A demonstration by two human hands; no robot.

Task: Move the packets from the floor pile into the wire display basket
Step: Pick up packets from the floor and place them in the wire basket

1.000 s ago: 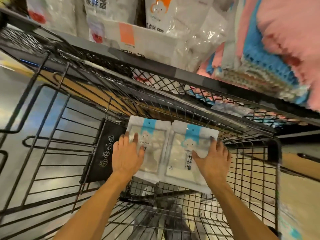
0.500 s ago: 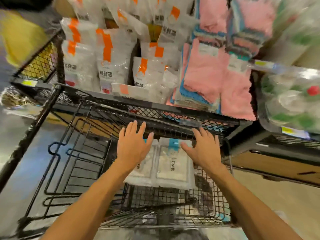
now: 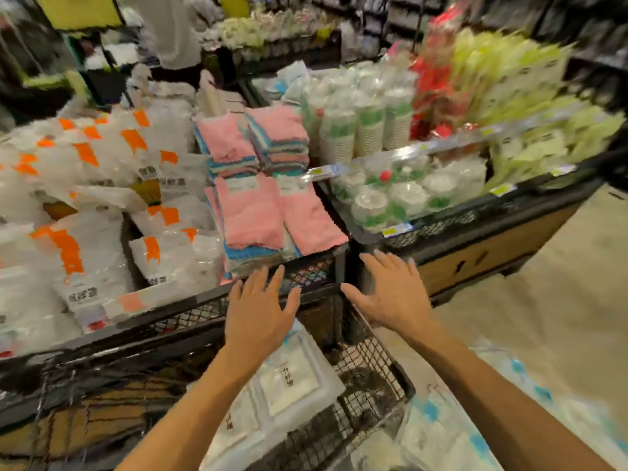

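Both hands are up, fingers spread, holding nothing: left hand [image 3: 260, 311], right hand [image 3: 390, 294]. White packets [image 3: 289, 385] lie in the wire display basket [image 3: 370, 372] below them. Pink cloths [image 3: 272, 212] stacked on the shelf behind, everything kinda blurry.

Both my bare forearms reach forward and up from the bottom edge. My left hand [image 3: 260, 311] is held palm down, fingers [image 3: 255, 279] straight and spread. My right hand [image 3: 390, 294] is the same, flat, splayed and holding nothing.
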